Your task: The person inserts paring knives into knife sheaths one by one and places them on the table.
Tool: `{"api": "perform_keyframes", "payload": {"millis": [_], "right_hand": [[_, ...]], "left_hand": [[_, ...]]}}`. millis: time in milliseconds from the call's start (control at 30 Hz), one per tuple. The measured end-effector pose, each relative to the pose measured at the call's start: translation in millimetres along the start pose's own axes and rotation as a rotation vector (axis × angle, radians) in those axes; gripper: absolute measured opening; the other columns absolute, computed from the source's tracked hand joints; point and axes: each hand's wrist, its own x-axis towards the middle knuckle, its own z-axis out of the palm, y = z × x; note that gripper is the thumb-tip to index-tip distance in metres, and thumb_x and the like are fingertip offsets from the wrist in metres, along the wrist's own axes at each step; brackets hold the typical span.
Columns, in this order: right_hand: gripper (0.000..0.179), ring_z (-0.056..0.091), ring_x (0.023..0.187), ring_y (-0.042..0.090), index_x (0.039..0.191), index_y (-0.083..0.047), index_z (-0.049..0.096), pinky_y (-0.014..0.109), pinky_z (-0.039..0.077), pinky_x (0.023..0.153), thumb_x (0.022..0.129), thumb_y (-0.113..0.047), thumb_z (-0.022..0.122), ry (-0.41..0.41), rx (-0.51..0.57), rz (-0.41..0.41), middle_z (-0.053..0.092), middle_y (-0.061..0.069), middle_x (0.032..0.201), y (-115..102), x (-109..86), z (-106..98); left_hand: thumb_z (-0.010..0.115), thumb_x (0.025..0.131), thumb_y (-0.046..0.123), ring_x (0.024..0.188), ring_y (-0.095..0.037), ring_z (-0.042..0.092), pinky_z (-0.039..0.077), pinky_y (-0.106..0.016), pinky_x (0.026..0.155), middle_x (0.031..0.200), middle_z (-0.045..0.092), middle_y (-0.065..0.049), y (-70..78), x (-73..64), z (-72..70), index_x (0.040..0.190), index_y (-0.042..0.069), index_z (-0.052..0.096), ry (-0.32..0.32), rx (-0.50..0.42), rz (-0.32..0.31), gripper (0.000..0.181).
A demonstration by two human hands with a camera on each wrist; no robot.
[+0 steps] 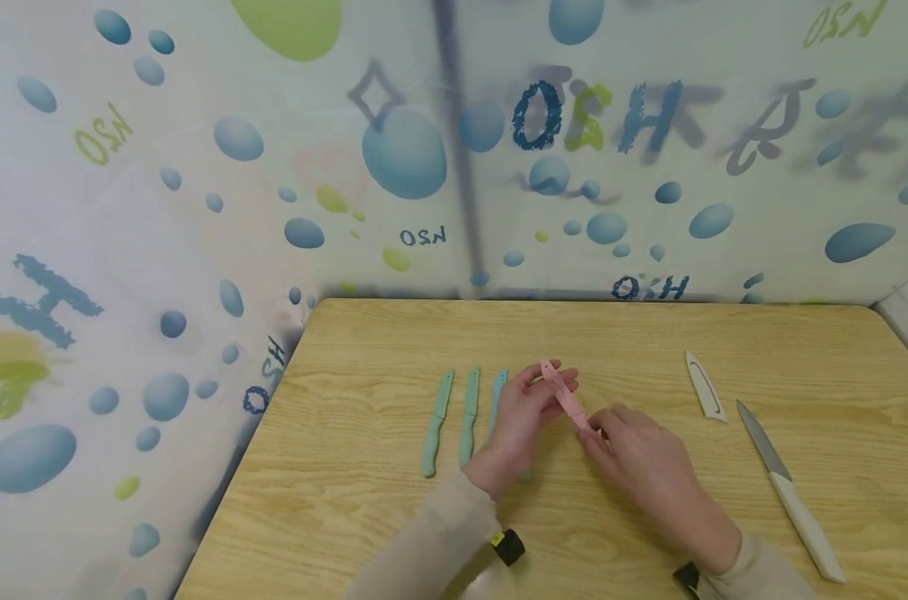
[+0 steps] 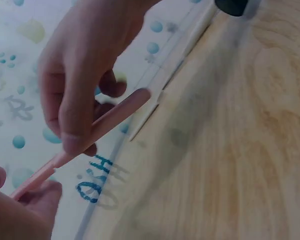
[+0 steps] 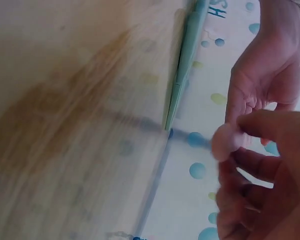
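A slim pink paring knife [image 1: 566, 398] in a pink sheath is held slantwise above the table between both hands. My left hand [image 1: 516, 421] holds its sheathed blade end, with fingers behind it. At the handle end, the right hand [image 1: 645, 454] pinches with thumb and fingers. In the left wrist view the pink handle [image 2: 122, 110] sticks out past the right hand [image 2: 85, 80]. The rounded handle end [image 3: 225, 142] faces the right wrist camera. Two green sheathed knives [image 1: 436, 421] and a blue-sheathed knife [image 1: 497, 392], partly hidden by the left hand, lie to the left.
On the right of the wooden table [image 1: 334, 517] lie a bare knife [image 1: 787, 492] with a white handle and, beside its tip, a white blade sheath [image 1: 704, 387]. A patterned curtain [image 1: 394, 250] hangs along the table's back and left edges.
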Motion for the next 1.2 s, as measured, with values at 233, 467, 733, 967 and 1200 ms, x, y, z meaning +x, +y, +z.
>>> {"api": "perform_keyframes", "payload": {"millis": [233, 467, 733, 967, 1200], "right_hand": [[0.013, 0.036, 0.048, 0.005, 0.092, -0.012, 0.068, 0.023, 0.030, 0.042, 0.096, -0.023, 0.074, -0.130, 0.093, 0.031, 0.042, -0.010, 0.059, -9.9, 4.5, 3.5], [0.026, 0.037, 0.047, 0.008, 0.075, -0.014, 0.057, 0.023, 0.029, 0.043, 0.097, -0.020, 0.070, -0.231, 0.107, 0.089, 0.042, -0.006, 0.056, -11.7, 15.6, 14.8], [0.033, 0.041, 0.045, 0.011, 0.067, -0.013, 0.049, 0.026, 0.034, 0.042, 0.096, -0.017, 0.065, -0.319, 0.105, 0.133, 0.045, 0.000, 0.054, -11.8, 25.1, 24.8], [0.033, 0.040, 0.043, 0.011, 0.065, -0.012, 0.049, 0.025, 0.031, 0.040, 0.094, -0.017, 0.063, -0.395, 0.072, 0.154, 0.045, -0.001, 0.051, -12.8, 30.3, 27.1], [0.043, 0.043, 0.043, 0.011, 0.054, -0.015, 0.049, 0.024, 0.031, 0.039, 0.093, -0.022, 0.064, -0.416, -0.015, 0.107, 0.046, -0.003, 0.047, -16.1, 32.0, 30.9]], "left_hand": [[0.053, 0.106, 0.016, 0.143, -0.038, 0.046, 0.038, -0.047, 0.119, 0.150, 0.052, -0.022, 19.7, 2.8, -23.0, 0.145, -0.007, 0.045, 0.068, -0.048, 0.072, 0.046], [0.050, 0.104, 0.011, 0.136, -0.038, 0.053, 0.047, -0.047, 0.112, 0.135, 0.058, -0.018, 27.9, 2.2, -39.0, 0.121, -0.001, 0.056, 0.211, -0.108, 0.155, 0.022], [0.047, 0.103, 0.010, 0.125, -0.035, 0.064, 0.044, -0.053, 0.114, 0.120, 0.065, -0.014, 23.6, -2.1, -44.9, 0.107, 0.002, 0.060, 0.282, -0.165, 0.166, 0.016], [0.046, 0.104, 0.009, 0.121, -0.037, 0.066, 0.048, -0.051, 0.111, 0.113, 0.067, -0.011, 21.6, -2.8, -46.5, 0.103, 0.003, 0.062, 0.304, -0.188, 0.171, 0.017], [0.046, 0.102, 0.008, 0.113, -0.032, 0.069, 0.052, -0.048, 0.106, 0.111, 0.066, -0.010, 21.6, -4.6, -46.8, 0.103, 0.004, 0.062, 0.316, -0.211, 0.155, 0.017]]}}
